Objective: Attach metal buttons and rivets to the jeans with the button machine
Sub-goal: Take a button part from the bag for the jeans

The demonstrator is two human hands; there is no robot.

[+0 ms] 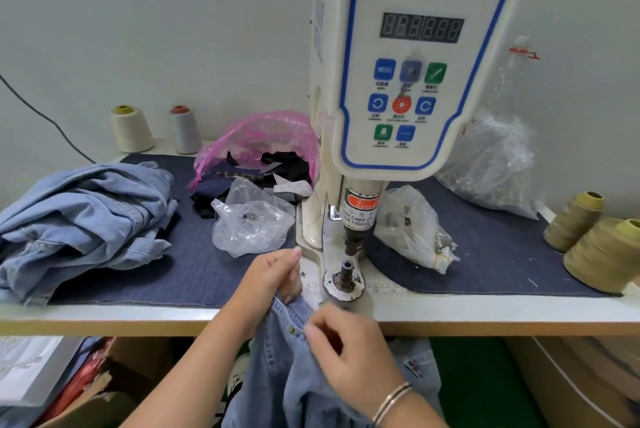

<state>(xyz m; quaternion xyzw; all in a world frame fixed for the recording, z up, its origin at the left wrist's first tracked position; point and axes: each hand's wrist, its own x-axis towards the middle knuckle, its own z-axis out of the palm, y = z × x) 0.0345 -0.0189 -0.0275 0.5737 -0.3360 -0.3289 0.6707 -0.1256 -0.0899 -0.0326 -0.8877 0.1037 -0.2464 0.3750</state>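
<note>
A white servo button machine (412,57) stands at the middle of the table, its punch (355,240) raised above the lower die (346,270). A light blue pair of jeans (277,358) hangs over the table's front edge just below and left of the die. My left hand (270,275) grips the top edge of the denim beside the die. My right hand (349,348) pinches the cloth a little lower, close to a small metal rivet (292,330). Clear bags of metal parts lie left (249,220) and right (412,223) of the machine.
A heap of light denim garments (83,220) fills the table's left. A pink bag of dark scraps (256,150) lies behind. Thread cones stand at back left (131,130) and far right (599,254). Dark blue cloth (502,254) covers the table. Boxes sit underneath.
</note>
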